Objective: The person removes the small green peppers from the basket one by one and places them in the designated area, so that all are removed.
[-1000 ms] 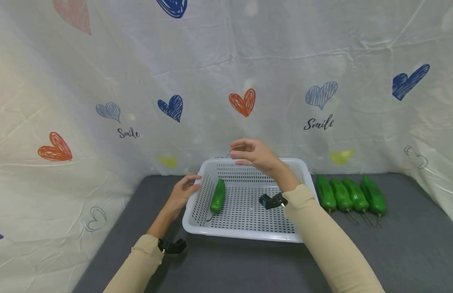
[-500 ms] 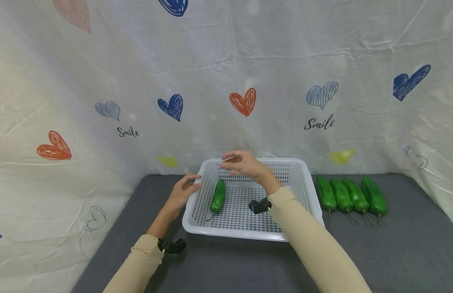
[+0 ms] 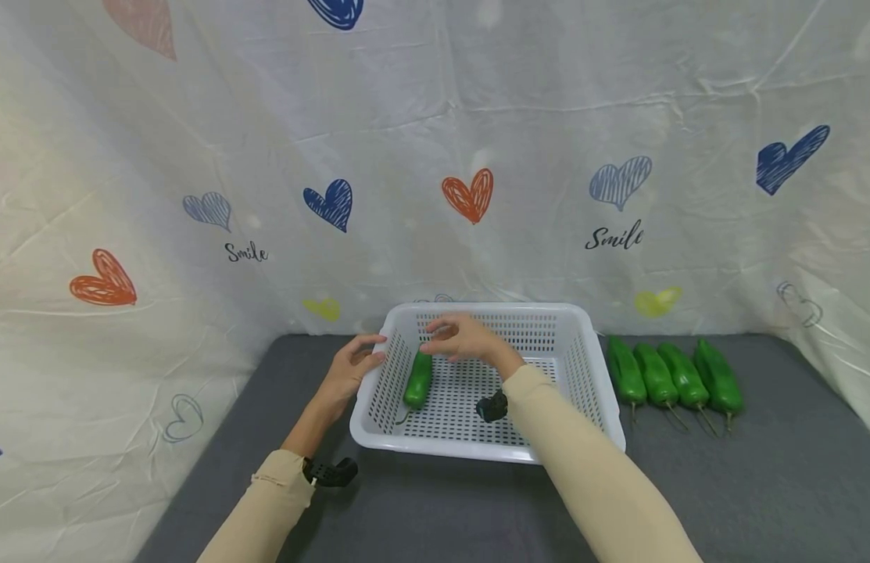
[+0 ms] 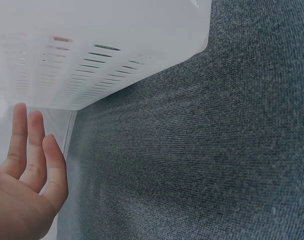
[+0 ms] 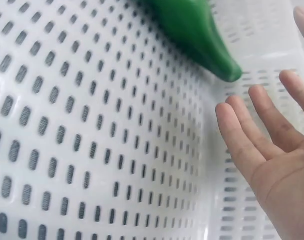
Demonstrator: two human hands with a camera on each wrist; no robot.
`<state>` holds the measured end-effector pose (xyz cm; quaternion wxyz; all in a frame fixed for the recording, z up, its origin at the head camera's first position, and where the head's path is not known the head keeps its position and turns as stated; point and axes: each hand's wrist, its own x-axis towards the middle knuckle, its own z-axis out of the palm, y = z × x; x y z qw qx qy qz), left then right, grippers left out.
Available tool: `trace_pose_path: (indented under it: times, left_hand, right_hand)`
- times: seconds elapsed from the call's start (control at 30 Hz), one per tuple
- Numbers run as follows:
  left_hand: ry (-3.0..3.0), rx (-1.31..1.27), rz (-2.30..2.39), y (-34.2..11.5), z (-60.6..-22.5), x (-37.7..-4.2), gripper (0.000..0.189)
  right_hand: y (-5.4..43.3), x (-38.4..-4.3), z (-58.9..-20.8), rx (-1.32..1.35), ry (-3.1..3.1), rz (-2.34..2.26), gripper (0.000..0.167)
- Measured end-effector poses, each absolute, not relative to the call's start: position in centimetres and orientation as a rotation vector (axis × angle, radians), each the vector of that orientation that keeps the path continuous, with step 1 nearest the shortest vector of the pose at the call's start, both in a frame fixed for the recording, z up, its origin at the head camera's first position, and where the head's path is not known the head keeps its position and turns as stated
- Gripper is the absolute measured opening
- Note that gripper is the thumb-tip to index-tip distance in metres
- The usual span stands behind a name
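Observation:
A white perforated plastic basket [image 3: 470, 450] stands on the dark table, with one long green chili pepper [image 3: 418, 385] lying along its left inside wall, stem toward me. My left hand [image 3: 349, 369] has its fingertips at the basket's left rim; the left wrist view shows its fingers [image 4: 36, 135] extended beside the outer wall. Over the basket's left part, my right hand [image 3: 464, 339] is lowered with fingertips right at the pepper's far tip. In the right wrist view, this hand [image 5: 279, 155] has its fingers spread near the pepper [image 5: 199, 37], nothing between them.
To the right of the basket, several green chili peppers [image 3: 658, 377] lie side by side, stems toward me. The dark grey cloth-covered table [image 3: 435, 508] ends at a white curtain [image 3: 533, 195] printed with hearts. A black wrist camera [image 3: 331, 472] sits on the left wrist.
My right hand has moved left and down from above the basket's far rim to the tip of the pepper inside. The left hand has stayed at the rim.

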<state>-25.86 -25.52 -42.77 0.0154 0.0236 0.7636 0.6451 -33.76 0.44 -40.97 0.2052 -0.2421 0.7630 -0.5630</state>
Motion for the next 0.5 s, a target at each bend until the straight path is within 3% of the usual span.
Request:
trace_pose_path:
  times: [0.5]
  left_hand:
    - [2.362, 0.089, 2.027, -25.45, -42.84, -25.82, 0.041]
  right_hand:
    - [0.51, -33.44, -41.91, -0.707, 2.085, -1.492, 0.065]
